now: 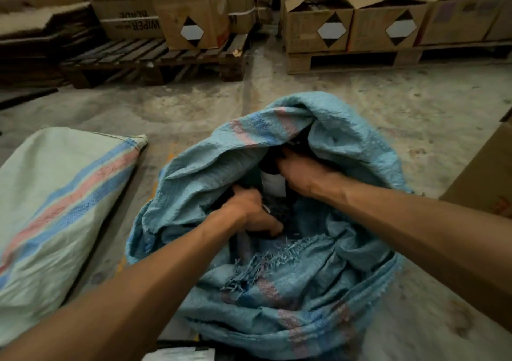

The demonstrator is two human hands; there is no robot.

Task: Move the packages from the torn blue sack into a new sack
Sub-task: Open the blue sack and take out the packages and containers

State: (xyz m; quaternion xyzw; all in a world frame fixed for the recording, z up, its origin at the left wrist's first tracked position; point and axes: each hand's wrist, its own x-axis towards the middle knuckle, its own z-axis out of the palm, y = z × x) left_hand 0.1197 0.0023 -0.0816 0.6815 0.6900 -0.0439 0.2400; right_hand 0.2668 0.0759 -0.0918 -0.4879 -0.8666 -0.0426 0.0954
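The torn blue sack (277,277) lies crumpled on the floor in front of me, with frayed threads at its near edge. Both hands are inside its mouth. My left hand (249,211) has its fingers curled round a dark package (273,186) with a white label. My right hand (299,172) grips the far end of the same dark bundle. How many packages lie deeper in the sack is hidden by its folds. A pale green sack (55,216) with blue and pink stripes lies flat on the floor to the left.
Wooden pallets (155,61) stacked with cardboard boxes (318,25) line the back. A cardboard box (487,172) stands at the right edge. A white-labelled item (180,353) shows at the bottom edge. Bare concrete floor (194,105) lies between the sacks and pallets.
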